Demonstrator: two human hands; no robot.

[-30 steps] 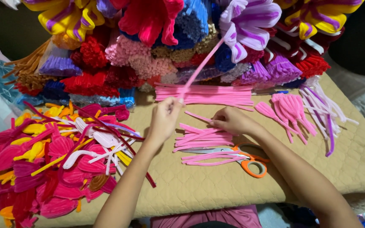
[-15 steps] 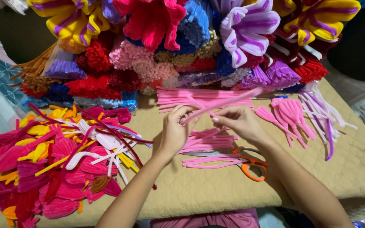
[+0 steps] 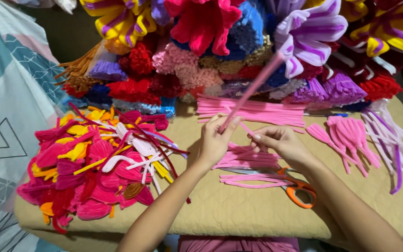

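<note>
Fuzz is everywhere on this beige padded cloth-covered table (image 3: pixel 239 210). At far left lies a heap of flat, petal-shaped loops of pink, red, yellow and white chenille wire (image 3: pixel 94 163), too tangled to count. Behind it, along the back, stand bundles of chenille stems in orange, purple, red, blue and pink (image 3: pixel 173 70), topped by big striped chenille flowers (image 3: pixel 117 18).

Near the middle, the left hand (image 3: pixel 214 142) is closed, pinching the lower end of one long, straight pink chenille stem (image 3: pixel 253 88) between thumb and fingers. The stem's long axis slants up and to the right, its free tip reaching in front of a white and purple flower (image 3: pixel 313 32). Just beside it, the right hand (image 3: pixel 281 142) is curled, fingertips touching a thin pink strand near the stem's base; whether it grips firmly I cannot tell.

Below the hands lies a loose pile of bent pink stems (image 3: pixel 248 161), and one pair of orange-handled scissors (image 3: pixel 299 189). Behind the hands sits a flat row of straight pink stems (image 3: pixel 257 109). Further right are pink folded loops (image 3: pixel 346 135), then pale lilac and white strands (image 3: pixel 392 140).
</note>
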